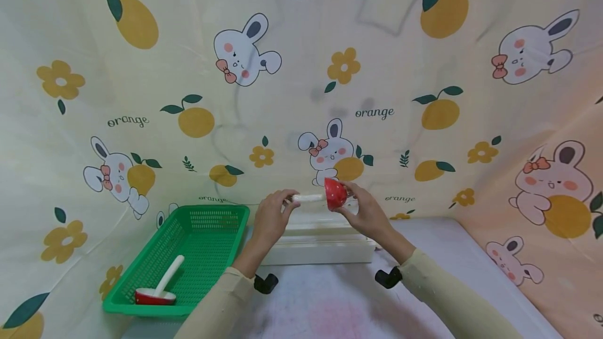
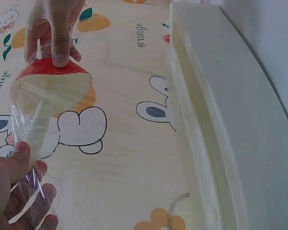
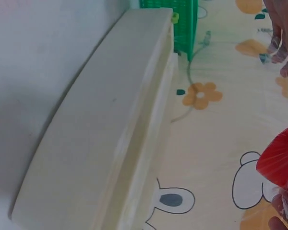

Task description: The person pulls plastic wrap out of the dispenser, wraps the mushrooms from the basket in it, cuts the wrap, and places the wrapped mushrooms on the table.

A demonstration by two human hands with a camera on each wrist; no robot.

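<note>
A toy mushroom with a white-dotted red cap [image 1: 334, 194] and a white stem [image 1: 311, 198] is held sideways in the air. My left hand [image 1: 271, 217] pinches the stem's end, while my right hand [image 1: 366, 214] grips the cap. Clear plastic film [image 2: 18, 108] wraps the mushroom in the left wrist view and trails over the left fingers [image 2: 47, 191]. Only part of the red cap [image 3: 279, 158] shows at the right edge of the right wrist view. Below and behind both hands lies a long white box [image 1: 320, 253] with a slot along it.
At the left, a green plastic basket [image 1: 239, 218] holds a second mushroom [image 1: 157, 295], tilted with its stem up. The white table [image 1: 325, 302] runs in front of the box. A patterned cloth [image 1: 301, 93] with rabbits and oranges hangs behind.
</note>
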